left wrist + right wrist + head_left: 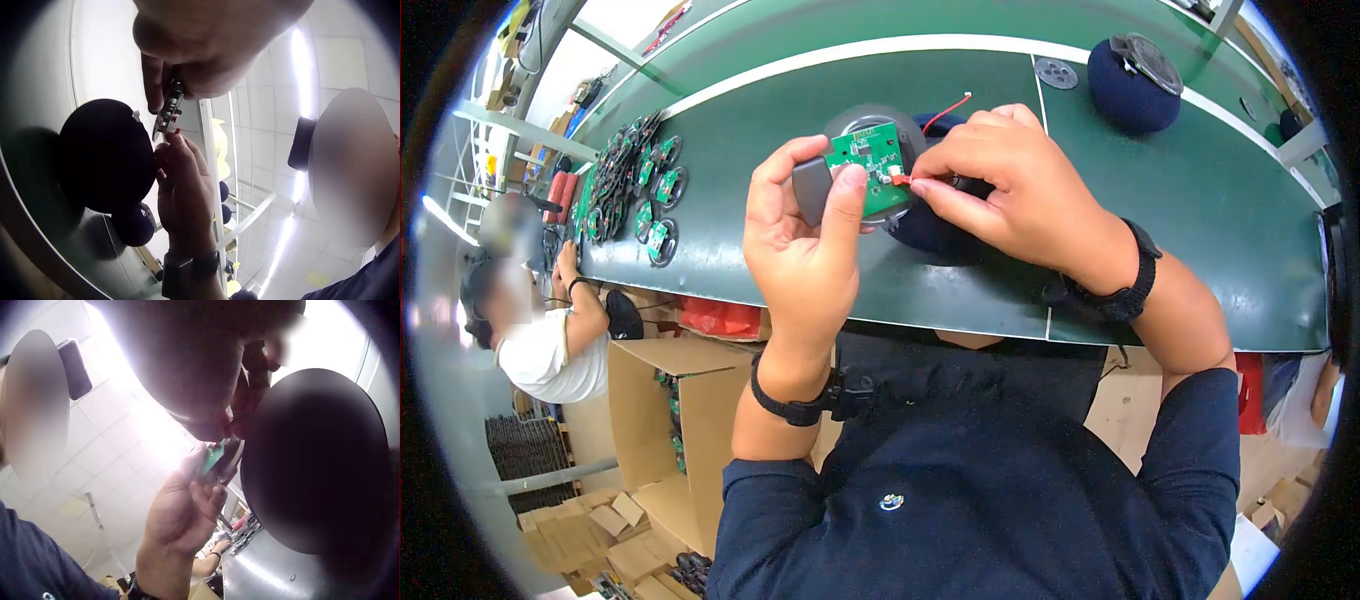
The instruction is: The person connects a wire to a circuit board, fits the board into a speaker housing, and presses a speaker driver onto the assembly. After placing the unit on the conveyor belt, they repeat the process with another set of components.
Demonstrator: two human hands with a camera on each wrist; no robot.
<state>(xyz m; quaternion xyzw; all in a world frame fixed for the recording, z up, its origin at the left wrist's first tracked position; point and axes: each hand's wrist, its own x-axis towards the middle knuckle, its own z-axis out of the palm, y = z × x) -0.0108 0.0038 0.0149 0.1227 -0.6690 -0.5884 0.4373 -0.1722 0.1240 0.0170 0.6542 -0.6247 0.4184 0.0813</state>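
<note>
My left hand (805, 235) holds a green circuit board (870, 150) mounted on a round dark grey cover, its thumb lying on the board's face. A dark grey block (811, 190) sits at the board's left side, within the same grip. At the board's right edge, my right hand (1025, 180) pinches a small red connector (901, 180) between thumb and forefinger, right at a white socket. A red wire (945, 108) with a small white end sticks up behind the right fingers. Beneath the hands stands a rounded dark fabric-covered body (106, 156), partly hidden in the head view.
On the green table (730, 190) a heap of round covers with boards (615, 185) lies at the left. A dark blue round body (1133, 95) stands at the far right, near a grey disc (1056, 73). A cardboard box (650, 400) stands below left; another person (550, 350) sits beyond.
</note>
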